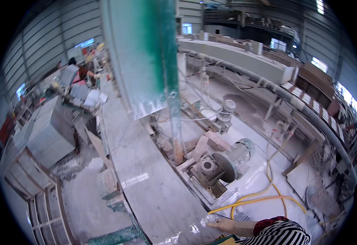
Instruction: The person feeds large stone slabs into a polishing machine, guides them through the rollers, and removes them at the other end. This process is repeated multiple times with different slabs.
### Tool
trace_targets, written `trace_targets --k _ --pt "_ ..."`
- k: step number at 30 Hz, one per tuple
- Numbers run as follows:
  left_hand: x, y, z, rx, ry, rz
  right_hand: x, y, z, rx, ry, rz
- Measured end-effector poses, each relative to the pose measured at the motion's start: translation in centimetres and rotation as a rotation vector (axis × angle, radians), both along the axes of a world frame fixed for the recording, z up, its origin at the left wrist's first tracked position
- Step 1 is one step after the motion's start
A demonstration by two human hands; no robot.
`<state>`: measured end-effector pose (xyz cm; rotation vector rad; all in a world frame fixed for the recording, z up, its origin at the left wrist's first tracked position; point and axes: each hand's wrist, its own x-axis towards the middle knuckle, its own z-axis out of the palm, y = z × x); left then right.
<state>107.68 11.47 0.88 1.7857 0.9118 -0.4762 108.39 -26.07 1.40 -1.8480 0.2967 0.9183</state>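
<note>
My right hand [222, 224] comes in from the lower right, below a black-and-white striped sleeve [280, 232] with a dark red cuff. It rests at the right edge of a long, wet grey-white stone slab [146, 192], near the slab's near end. The fingers look stretched out on the slab; their tips are small and partly lost in glare. My left hand is out of the picture. Away from me the slab runs under a tall green-and-white machine housing [141, 61].
Right of the slab stand a motor [235, 157] and yellow hoses [264, 199] on a wet floor. Metal frames [48, 208] and a large grey block [50, 130] are at the left. A co-worker [82, 73] stands far left. A long pipe [276, 87] crosses the right side.
</note>
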Motion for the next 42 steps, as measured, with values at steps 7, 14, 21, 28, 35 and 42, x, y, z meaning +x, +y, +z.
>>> trace_targets --k 7,14,21,28,35,42 --pt "1.9 -3.1 -0.2 -0.114 -0.199 0.0 -0.8 1.2 4.2 -0.292 -0.252 0.031" --pt "1.1 -4.7 -1.1 -0.199 -0.289 -0.001 0.2 8.2 -6.7 -0.275 -1.441 0.54" --pt "-0.4 -5.2 -1.5 -0.236 -0.325 0.002 -1.8 17.8 0.7 -0.066 -1.182 1.04" --pt "-1.3 -5.5 -1.8 -0.262 -0.332 0.017 -1.1 19.1 -8.1 0.024 -1.85 0.738" --pt "-2.0 -5.2 -2.0 -0.266 -0.343 0.05 -1.9 19.3 -5.8 0.064 -1.825 0.666" --pt "-2.7 -4.8 -2.1 -0.271 -0.349 0.086 -2.4 19.5 -3.9 0.087 -1.884 0.588"
